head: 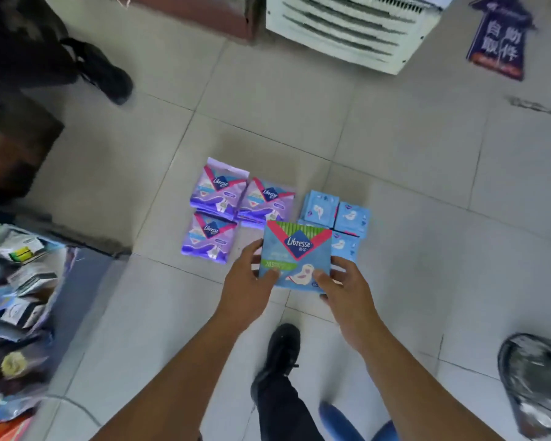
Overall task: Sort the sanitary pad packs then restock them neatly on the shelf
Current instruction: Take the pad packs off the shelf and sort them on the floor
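Blue Libresse pack [295, 257]: glossy plastic film. Purple packs [218, 190] left of it: shiny, crinkly plastic wrap. Floor tiles [395, 160] under it: smooth, matt-ish ceramic w/ grout lines. Black shoe [282, 348] below it: matt.

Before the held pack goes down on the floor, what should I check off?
1. Light-blue Libresse pack gripped by left hand and right hand: ok.
2. Three purple Libresse packs grouped together on the grey tiled floor: ok.
3. Small light-blue packs grouped beside the purple ones: ok.
4. Held pack matches the blue group: cannot tell.
5. Black shoe clear of the packs: ok.
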Tool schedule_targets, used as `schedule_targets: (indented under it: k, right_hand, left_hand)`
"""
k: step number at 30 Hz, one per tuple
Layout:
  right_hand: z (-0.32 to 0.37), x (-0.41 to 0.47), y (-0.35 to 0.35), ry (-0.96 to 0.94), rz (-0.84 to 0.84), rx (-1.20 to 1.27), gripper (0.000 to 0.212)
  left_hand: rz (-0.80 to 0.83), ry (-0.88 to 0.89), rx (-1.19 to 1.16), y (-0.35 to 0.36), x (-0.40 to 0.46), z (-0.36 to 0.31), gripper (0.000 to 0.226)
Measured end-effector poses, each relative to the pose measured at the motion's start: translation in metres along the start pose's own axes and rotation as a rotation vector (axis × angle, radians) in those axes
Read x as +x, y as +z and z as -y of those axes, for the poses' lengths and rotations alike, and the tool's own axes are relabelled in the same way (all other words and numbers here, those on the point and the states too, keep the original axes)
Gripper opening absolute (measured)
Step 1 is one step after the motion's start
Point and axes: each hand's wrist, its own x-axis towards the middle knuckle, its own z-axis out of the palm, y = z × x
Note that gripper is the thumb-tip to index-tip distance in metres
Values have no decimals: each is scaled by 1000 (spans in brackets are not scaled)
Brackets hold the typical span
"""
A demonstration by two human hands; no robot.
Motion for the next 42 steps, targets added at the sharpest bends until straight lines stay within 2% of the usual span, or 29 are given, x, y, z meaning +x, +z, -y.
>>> schedule_targets:
  k: [5, 8, 11, 15, 19, 24, 30, 34, 38, 40, 42]
  right_hand:
    - [-37, 55, -62, 75, -139, 19, 17]
    - [-70, 84, -83, 123, -199, -19, 18]
    - [-104, 114, -92, 205, -177, -104, 26]
    - [-166, 172, -83, 282, -113, -208, 27]
    - [-236, 232, -59, 290, -100, -266, 32]
    - [-301, 293, -35, 286, -85, -338, 34]
    - [-311, 327, -15, 220, -106, -291, 36]
    - [-310, 327, -14, 221, -142, -312, 35]
    - [-299, 322, -17, 272, -92, -443, 46]
    - [-287, 312, -22, 303, -92, -553, 53]
    - [-271, 294, -24, 233, -90, -693, 52]
  left_hand:
    - [158, -5, 167, 80, 49, 15, 53]
    - [247, -15, 257, 112, 78, 36, 51]
    - [298, -88, 347, 130, 102, 66, 47]
    - [322, -194, 496, 145, 143, 128, 41]
    - [317, -251, 617, 162, 194, 201, 46]
    - [289, -302, 617, 181, 245, 272, 47]
    - [243, -288, 447, 182, 267, 297, 49]
    - [307, -305, 431, 183, 265, 292, 54]
    - [364, -328, 513, 182, 262, 284, 60]
    - [312, -366, 525, 177, 259, 278, 65]
    - [257, -327, 553, 167, 248, 264, 60]
